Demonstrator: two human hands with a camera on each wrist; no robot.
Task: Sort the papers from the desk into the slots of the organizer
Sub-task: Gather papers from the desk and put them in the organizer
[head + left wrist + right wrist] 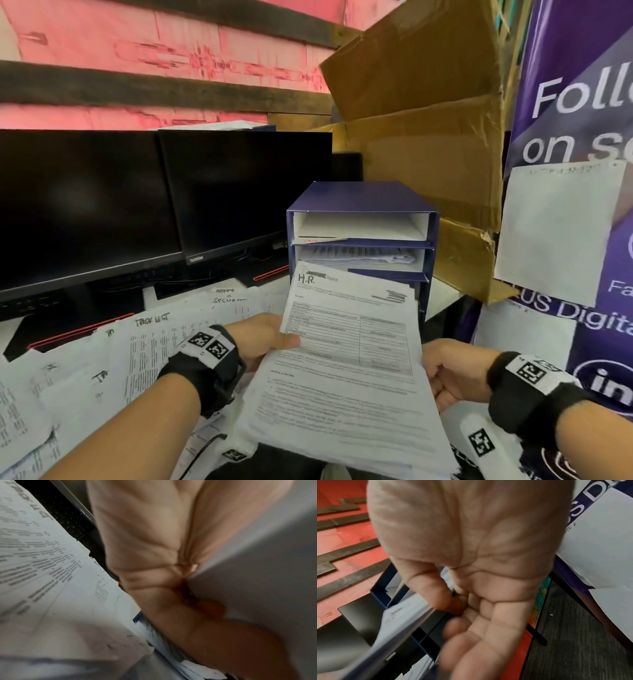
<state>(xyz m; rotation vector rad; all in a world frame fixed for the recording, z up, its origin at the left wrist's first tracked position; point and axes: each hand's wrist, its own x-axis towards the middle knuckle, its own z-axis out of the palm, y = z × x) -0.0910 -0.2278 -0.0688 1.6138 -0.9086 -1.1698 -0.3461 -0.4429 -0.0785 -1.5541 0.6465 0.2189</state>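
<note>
two black monitors (164, 205) with flat, dark screens stand side by side at the back of the counter (442, 301), under a red wall with dark strips. a creased brown cardboard box (428, 137) leans behind the organizer, and a purple banner (565, 102) with white lettering hangs at the right, with plain white sheets stuck on it. loose printed papers (102, 370) cover the counter at the left, overlapping and some bearing handwritten headings.

the organizer (359, 198) is a dark blue boxy stack of slots with white inner walls, open towards the person; the top slot holds a thin sheet, the slot below it a sheaf of printed pages.

the stack (346, 370) of white printed sheets, thick and rectangular, is held in the air just in front of the organizer. its long axis runs from the person towards the lower slot, the far short edge, headed "h.r.", leading and tilted upward.

the left hand (263, 339) grips the stack's left edge, thumb on top and fingers beneath. the right hand (452, 370) clasps the right edge, thumb (433, 592) pressed against the sheets.
</note>
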